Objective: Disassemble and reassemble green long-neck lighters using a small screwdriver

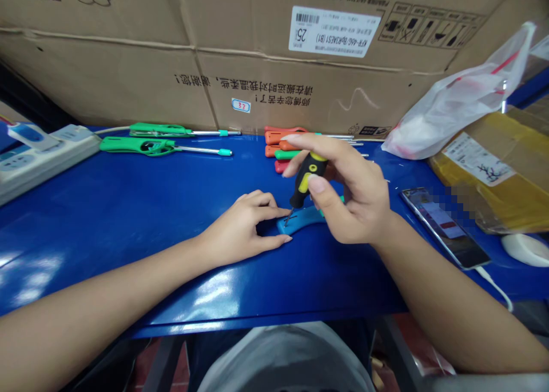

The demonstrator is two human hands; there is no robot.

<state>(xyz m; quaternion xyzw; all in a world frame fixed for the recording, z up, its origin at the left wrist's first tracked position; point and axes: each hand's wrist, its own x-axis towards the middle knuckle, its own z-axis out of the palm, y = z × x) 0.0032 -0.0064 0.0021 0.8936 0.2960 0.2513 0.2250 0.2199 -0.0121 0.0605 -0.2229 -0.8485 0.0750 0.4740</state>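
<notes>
A black-and-yellow screwdriver (pixel 305 180) is gripped from above by my right hand (pixel 358 194), its fingers closed round the handle. The shaft slants down, with the tip at the near-left end of a blue long-nosed lighter (pixel 302 220) lying on the table. My left hand (pixel 246 226) steadies that end, index finger on the far side and thumb on the near side. Part of the lighter is hidden behind my right hand. Beyond it lies a pile of red, orange and green lighters (pixel 274 150), partly covered by my right fingers.
Two green lighters (pixel 141 146) lie at the back left, near a white power strip (pixel 55 151). A large cardboard box (pixel 249 43) stands along the back of the blue table (pixel 171 191). On the right are a charging phone (pixel 446 226), a plastic bag (pixel 454 106) and a yellow-taped parcel (pixel 510 163).
</notes>
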